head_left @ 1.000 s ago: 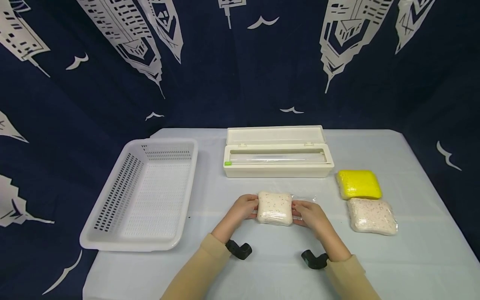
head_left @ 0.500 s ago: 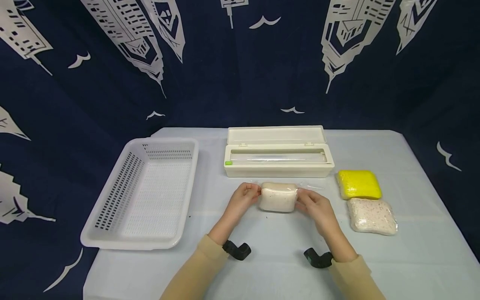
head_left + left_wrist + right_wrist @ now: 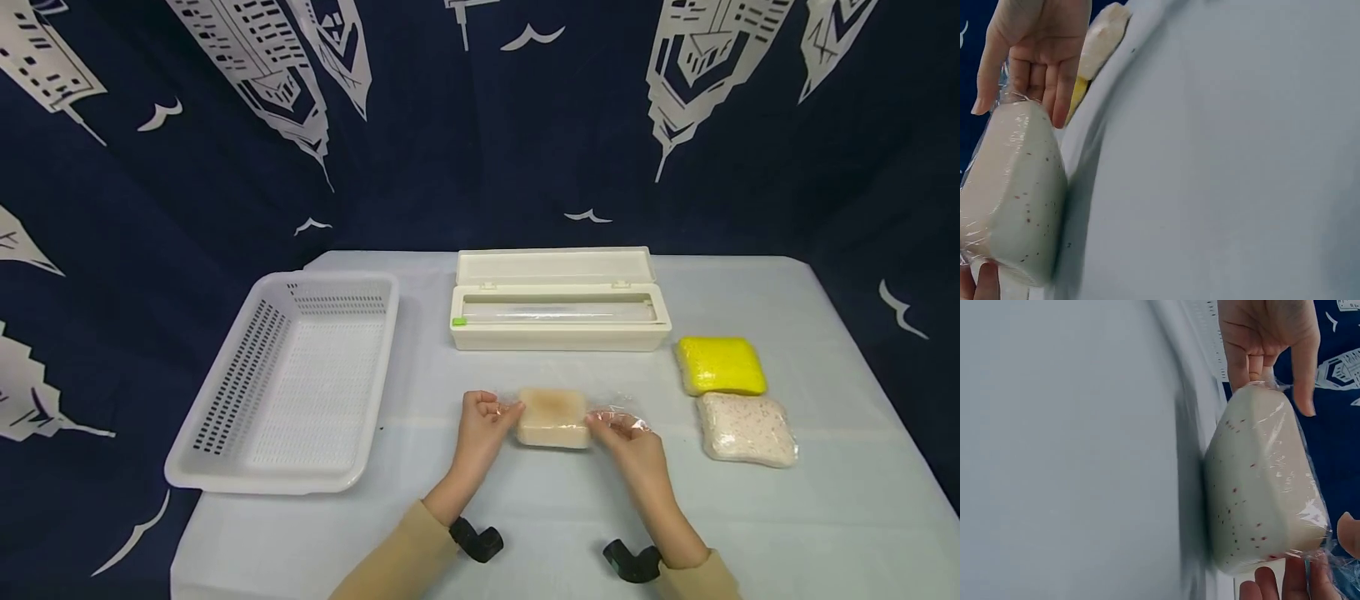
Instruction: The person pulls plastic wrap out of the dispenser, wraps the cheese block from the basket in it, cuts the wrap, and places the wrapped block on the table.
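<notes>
A cream, red-speckled block (image 3: 553,417), perhaps bread, sits in clear cling film between my hands, low over the table. Its lightly browned face is up in the head view. Loose film (image 3: 621,408) sticks out at its right end. My left hand (image 3: 482,429) holds the left end, thumb on top at the block's edge. My right hand (image 3: 633,450) holds the right end, thumb at the corner and fingers among the loose film. In the left wrist view, red specks dot the side of the block (image 3: 1029,194); the right wrist view shows the block (image 3: 1254,481) with film gathered at both ends.
A cream cling film dispenser (image 3: 561,337) stands behind the hands, lid up, with a roll inside. At left is a white perforated basket (image 3: 378,383). A wrapped yellow block (image 3: 720,365) and a wrapped speckled block (image 3: 747,427) lie at right on the white-covered table (image 3: 840,517).
Both hands have raised and turned over the wrapped block, then brought it back lower and nearer. Its speckled face was up; the browned face is up now.
</notes>
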### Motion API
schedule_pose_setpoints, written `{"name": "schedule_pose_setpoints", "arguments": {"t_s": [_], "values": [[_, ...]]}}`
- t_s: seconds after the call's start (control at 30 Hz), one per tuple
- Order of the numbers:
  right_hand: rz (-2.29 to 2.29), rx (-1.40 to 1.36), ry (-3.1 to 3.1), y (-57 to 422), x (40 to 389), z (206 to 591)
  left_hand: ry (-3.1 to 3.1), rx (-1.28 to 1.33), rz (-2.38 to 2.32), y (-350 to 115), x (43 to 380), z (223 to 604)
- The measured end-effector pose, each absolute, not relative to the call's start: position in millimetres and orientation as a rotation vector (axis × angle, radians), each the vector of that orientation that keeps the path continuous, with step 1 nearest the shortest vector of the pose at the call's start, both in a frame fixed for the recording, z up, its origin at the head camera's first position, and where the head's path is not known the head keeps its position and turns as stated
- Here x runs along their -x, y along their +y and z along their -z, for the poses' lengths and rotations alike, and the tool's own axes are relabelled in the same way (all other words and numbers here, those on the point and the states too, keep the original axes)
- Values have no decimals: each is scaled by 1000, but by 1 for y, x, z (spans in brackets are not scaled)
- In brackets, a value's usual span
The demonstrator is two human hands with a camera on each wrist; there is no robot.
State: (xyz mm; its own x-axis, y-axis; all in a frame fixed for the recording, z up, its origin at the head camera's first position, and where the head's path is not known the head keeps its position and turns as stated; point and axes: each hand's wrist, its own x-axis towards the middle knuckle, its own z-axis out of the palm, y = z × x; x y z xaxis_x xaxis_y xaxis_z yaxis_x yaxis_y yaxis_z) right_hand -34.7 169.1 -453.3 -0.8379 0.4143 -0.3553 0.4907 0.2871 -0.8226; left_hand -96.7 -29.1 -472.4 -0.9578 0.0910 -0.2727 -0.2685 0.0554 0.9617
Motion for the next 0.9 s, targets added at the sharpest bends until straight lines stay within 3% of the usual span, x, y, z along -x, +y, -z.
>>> {"name": "schedule_pose_setpoints", "arguments": {"t_s": [0.37, 0.63, 0.9], "values": [[1702, -833, 2271, 179, 16, 458, 2127, 222, -1875, -40, 82, 478], [1780, -727, 2144, 196, 35, 450, 2195, 202, -1607, -39, 99, 477], [1551, -625, 2410, 202, 45, 453, 2460, 27, -1545, -45, 104, 482]]}}
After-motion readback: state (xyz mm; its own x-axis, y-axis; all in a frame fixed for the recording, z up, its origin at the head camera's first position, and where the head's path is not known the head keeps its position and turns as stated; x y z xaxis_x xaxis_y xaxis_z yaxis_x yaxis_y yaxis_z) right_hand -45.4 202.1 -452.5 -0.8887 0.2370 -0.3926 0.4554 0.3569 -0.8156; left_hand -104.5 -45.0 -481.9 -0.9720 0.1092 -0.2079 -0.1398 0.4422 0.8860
